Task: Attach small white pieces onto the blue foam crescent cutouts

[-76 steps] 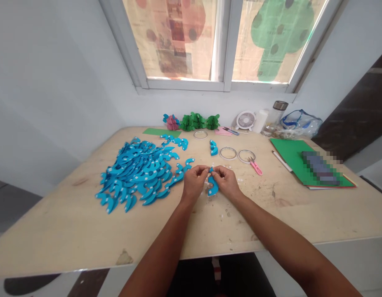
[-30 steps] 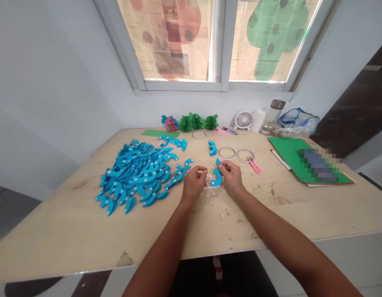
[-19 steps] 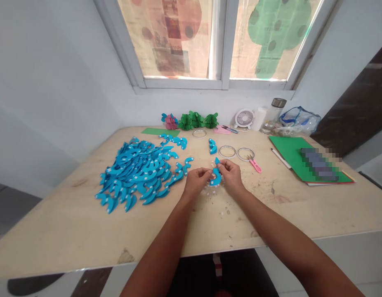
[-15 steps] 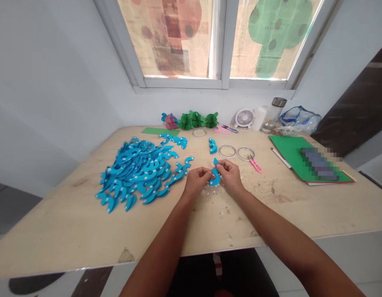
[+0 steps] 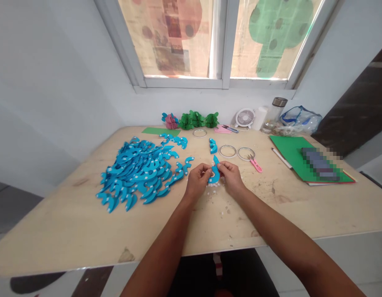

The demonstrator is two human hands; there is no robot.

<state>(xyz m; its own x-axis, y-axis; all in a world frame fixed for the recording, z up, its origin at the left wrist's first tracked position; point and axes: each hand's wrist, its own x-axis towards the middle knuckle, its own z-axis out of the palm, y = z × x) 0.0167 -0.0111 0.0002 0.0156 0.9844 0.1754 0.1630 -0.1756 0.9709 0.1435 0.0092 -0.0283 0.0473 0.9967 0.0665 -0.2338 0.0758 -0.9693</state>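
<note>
Between my two hands is a curved blue paper piece [image 5: 214, 176], its pointed tip sticking up above the fingers. My left hand [image 5: 198, 178] pinches its left edge, and my right hand [image 5: 230, 175] grips the right side. Small white bits [image 5: 213, 191] are scattered on the table just below it. A large heap of similar blue paper pieces [image 5: 141, 167], many with white squares on them, spreads to the left of my left hand. Beyond my hands lies another small blue paper piece [image 5: 212, 146].
Tape rolls [image 5: 227, 151] and pink-handled snips [image 5: 255, 163] lie beyond my right hand. Green paper ornaments [image 5: 196, 119], a small white fan [image 5: 245, 118] and a glass bottle [image 5: 274, 115] line the wall. A green sheet [image 5: 290, 154] and a pen [image 5: 281, 158] are at the right.
The blue piece has turned slightly in my fingers, and its lower white square no longer shows. More white bits are visible below it. Both hands stay in nearly the same place.
</note>
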